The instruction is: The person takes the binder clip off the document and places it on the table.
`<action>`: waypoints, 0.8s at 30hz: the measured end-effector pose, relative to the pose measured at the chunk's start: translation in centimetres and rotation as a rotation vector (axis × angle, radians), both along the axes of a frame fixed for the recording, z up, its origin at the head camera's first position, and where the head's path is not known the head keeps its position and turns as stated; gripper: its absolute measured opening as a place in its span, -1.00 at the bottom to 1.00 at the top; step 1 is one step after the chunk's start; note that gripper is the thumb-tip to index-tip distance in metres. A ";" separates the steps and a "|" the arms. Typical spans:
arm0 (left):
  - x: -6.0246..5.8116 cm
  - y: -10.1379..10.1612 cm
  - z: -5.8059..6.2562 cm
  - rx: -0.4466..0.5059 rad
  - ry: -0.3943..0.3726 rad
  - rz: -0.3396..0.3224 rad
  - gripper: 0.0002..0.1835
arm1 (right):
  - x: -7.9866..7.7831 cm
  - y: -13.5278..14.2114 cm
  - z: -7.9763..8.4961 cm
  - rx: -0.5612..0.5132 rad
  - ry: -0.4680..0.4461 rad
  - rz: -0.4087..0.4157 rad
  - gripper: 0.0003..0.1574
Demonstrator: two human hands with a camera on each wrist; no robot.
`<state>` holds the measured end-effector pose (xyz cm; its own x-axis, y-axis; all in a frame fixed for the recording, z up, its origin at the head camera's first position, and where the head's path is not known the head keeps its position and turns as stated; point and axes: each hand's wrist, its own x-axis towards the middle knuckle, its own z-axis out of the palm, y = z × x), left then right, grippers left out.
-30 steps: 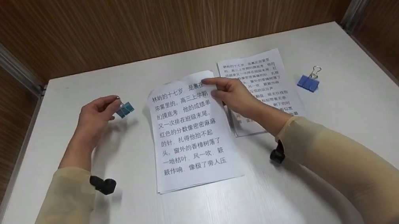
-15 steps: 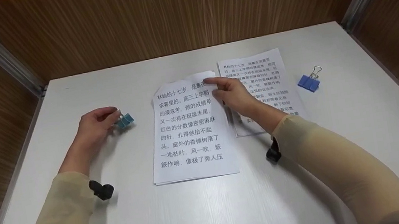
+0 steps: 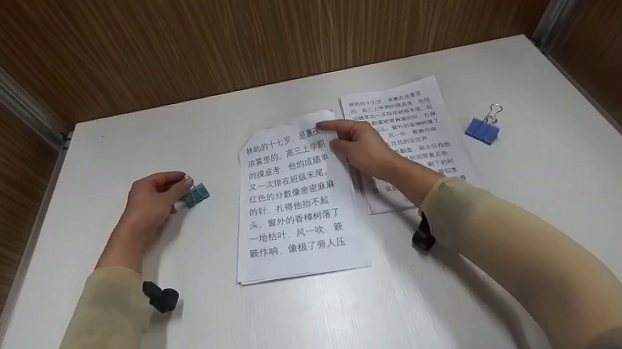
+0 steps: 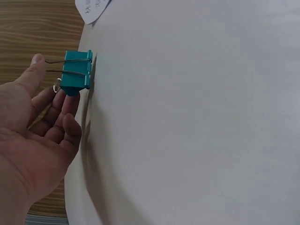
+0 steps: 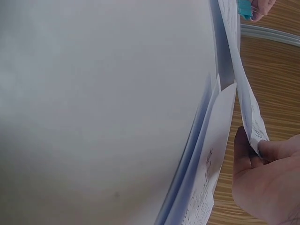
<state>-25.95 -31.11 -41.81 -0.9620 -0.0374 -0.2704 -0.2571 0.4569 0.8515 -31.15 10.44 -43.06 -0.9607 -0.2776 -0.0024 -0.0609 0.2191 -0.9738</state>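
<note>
A teal binder clip (image 3: 197, 194) hangs from my left hand (image 3: 148, 205), which pinches its wire handles between thumb and fingers. In the left wrist view, the clip's teal body (image 4: 75, 72) faces the white table, and its jaws grip nothing. My right hand (image 3: 367, 152) pinches the upper right corner of a printed paper stack (image 3: 294, 208) in the middle. Its top edge is lifted and the upper left corner bends back. In the right wrist view, the thumb lies over the held sheets (image 5: 246, 98) and the fingers are behind them. The clip is apart from the paper.
A second printed paper stack (image 3: 437, 145) lies to the right, partly beneath my right hand and forearm. Farther right rests a blue binder clip (image 3: 482, 130) with a raised wire handle. Wood-grain panels (image 3: 286, 16) enclose the back and sides of the white table (image 3: 324, 335).
My left hand has moved slightly toward me with the teal clip. The held stack's lower edge has shifted away from me and slightly left. My right hand has barely moved.
</note>
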 end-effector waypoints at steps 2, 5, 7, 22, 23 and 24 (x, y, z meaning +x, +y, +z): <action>0.0 0.1 -0.1 -0.004 -0.002 0.003 -0.38 | -0.1 0.0 0.0 0.010 0.004 0.003 -0.40; -0.1 0.1 -0.3 -0.010 -0.002 0.008 -0.38 | -0.1 0.0 0.0 0.021 0.002 0.005 -0.39; -0.1 0.1 -0.4 -0.012 -0.007 0.013 -0.37 | -0.2 0.0 0.0 0.045 0.002 -0.001 -0.36; -0.1 1.2 -0.2 -0.094 0.051 0.044 -0.17 | -0.4 1.3 1.0 0.051 -0.030 0.026 -0.07; 0.0 1.4 0.0 -0.117 0.084 0.051 -0.15 | -0.4 1.6 1.2 0.069 -0.015 0.022 -0.06; 0.2 1.8 0.2 -0.141 0.119 0.059 -0.14 | -0.4 1.9 1.4 0.089 0.002 0.016 -0.06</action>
